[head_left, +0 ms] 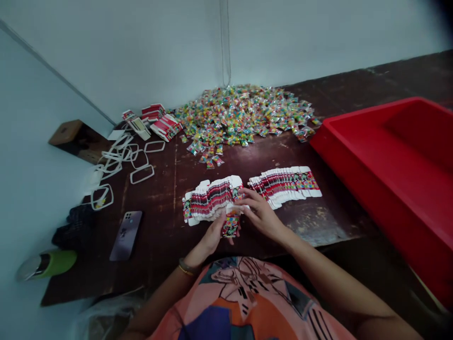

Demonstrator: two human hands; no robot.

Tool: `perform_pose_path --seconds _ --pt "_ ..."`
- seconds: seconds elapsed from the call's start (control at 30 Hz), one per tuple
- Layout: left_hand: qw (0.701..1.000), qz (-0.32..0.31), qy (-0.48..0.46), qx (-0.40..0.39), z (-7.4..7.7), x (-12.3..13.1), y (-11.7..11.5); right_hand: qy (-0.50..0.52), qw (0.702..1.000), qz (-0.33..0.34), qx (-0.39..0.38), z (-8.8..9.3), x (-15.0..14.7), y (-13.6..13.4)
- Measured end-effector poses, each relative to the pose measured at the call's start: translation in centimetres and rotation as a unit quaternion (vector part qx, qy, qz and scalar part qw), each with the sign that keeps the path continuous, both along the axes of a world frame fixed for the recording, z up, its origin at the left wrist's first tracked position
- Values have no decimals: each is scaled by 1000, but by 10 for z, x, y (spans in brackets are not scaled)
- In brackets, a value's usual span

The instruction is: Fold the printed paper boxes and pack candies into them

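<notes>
A: What are the hands busy with?

B: A small printed cardboard carton [230, 226], just below the centre of the frame. The bare left hand [214, 234] is clamped on it, thumb along one side and fingertips showing at the other.

A: And the bare right hand [261, 213]?

B: It comes in from the lower right, fingers bent and slightly spread at the carton's upper end. I cannot tell whether they pinch it or only touch it.

A: How does the carton look?

B: Busy: bright multicoloured blobs and red patches over a dark ground, with plain white flaps [230, 208] at one end. Finer print is too small to read.

A: Which way does it point?

B: Its long axis runs roughly up and down the frame. The white-flap end points to the top, toward the heaped clear packets of colourful pieces [244, 115] at upper centre; the other end faces the patterned shirt [244, 302] at the bottom.

A: Anything matching it nearby?

B: Two overlapping rows of similar cartons lie on the dark brown wooden table [159, 241]: the left-hand row [212, 199] just above the left hand, left of centre, and the right-hand row [288, 184] right of centre, beyond the right hand.
</notes>
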State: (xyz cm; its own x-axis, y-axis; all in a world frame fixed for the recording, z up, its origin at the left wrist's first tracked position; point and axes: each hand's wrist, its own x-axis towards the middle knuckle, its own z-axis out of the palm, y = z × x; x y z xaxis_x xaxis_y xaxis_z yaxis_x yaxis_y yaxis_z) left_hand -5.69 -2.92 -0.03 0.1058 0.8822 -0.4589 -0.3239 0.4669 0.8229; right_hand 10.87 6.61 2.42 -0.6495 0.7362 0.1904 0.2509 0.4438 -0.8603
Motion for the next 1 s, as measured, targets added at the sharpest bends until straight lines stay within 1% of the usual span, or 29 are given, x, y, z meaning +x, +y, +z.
perform_pose_path --seconds 0.07,0.13,0.2,0.23,0.3,0.33,0.37,0.4,0.43,0.5,0.53,0.57,0.63,0.77,0.87,0.93,0.97,1.0 --pt "1000 15 -5 -5 0 1 -1 59 995 -43 -71 -6 1 -10" --pt "1000 20 -1 -10 1 3 1 105 982 -75 -136 -13 1 -17" --pt "1000 20 2 -16 1 6 2 152 954 -97 -238 -19 2 -22" --pt "1000 16 3 -16 1 8 3 171 932 -94 -305 -21 2 -23" --pt "1000 1 7 -8 1 11 4 187 880 -47 -435 -23 5 -23" --pt "1000 -8 13 -3 1 13 5 182 860 -20 -476 -23 6 -22" --pt "1000 -15 24 3 2 14 6 173 853 0 -492 -21 8 -21" --pt "999 -19 39 9 2 14 6 161 860 11 -483 -18 10 -21" --pt "998 -19 53 12 3 15 8 147 881 19 -449 -14 11 -20" --pt "998 -17 66 14 6 16 12 120 935 41 -332 -5 14 -17" --pt "998 -19 61 17 7 16 14 110 954 54 -274 0 16 -15" --pt "998 -21 50 21 9 17 17 104 966 65 -227 5 18 -12" --pt "999 -26 19 36 12 18 21 98 976 74 -181 12 23 -6" --pt "995 -56 -53 60 15 18 23 79 987 42 -135 15 31 5" --pt "995 -59 -71 26 14 20 19 70 995 51 -49 8 31 -1" --pt "995 -54 -77 -8 13 25 18 70 997 33 -4 2 31 -9" --pt "995 -57 -84 -21 12 30 18 70 997 12 -1 0 34 -13" --pt "993 -66 -95 -31 11 35 18 68 998 -6 -17 -1 40 -17"
